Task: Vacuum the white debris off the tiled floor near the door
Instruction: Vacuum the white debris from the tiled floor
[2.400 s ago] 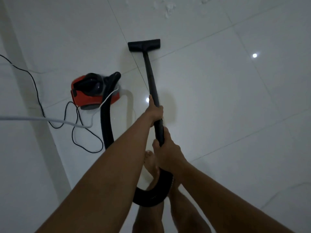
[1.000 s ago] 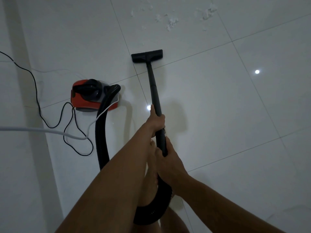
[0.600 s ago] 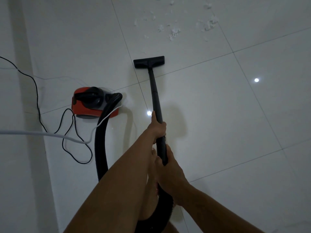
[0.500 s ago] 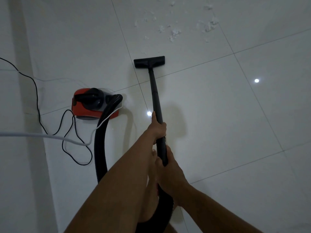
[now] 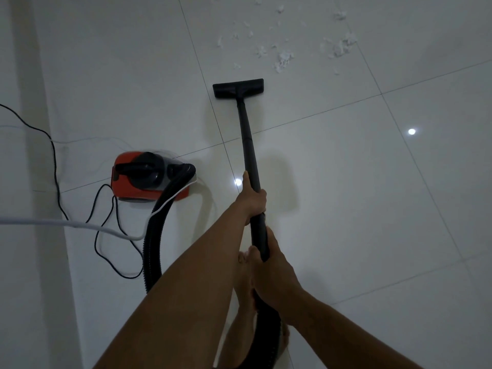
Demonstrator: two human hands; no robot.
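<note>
Head view — left hand (image 5: 253, 202), right hand (image 5: 271, 272), fingers (image 5: 262, 195) clamped round the wand (image 5: 247, 145) — nozzle (image 5: 238, 88) near white debris (image 5: 283, 59).

Glossy, smooth tiles (image 5: 359, 222) are gleaming under me; I'm gripping a matt black plastic wand (image 5: 247, 139); fluffy white debris (image 5: 284, 58) is lying at one o'clock.

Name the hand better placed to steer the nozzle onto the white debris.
Probably the left hand: it grips the wand nearer the nozzle, with the debris just ahead; the right hand holds the rear end.
</note>
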